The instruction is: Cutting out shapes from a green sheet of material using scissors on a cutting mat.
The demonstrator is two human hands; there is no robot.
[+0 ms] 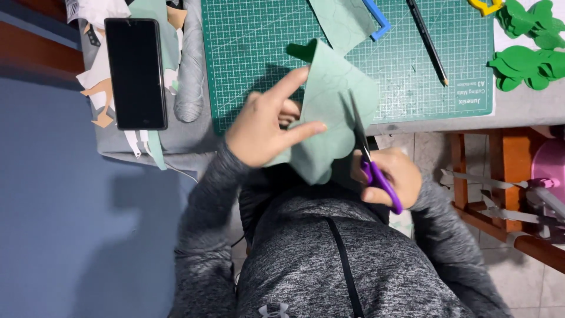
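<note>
pale green foam sheet (pixel 329 112) with faint traced outlines, curled, held above the mat's near edge; purple-handled scissors (pixel 371 165) blades biting into its right side

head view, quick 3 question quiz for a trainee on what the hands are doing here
1. True or false: the right hand works purple-handled scissors.
2. What does the left hand hold? A) black phone B) pale green sheet C) pencil
3. What lies under the pencil?

Key:
1. True.
2. B.
3. The green cutting mat.
</note>
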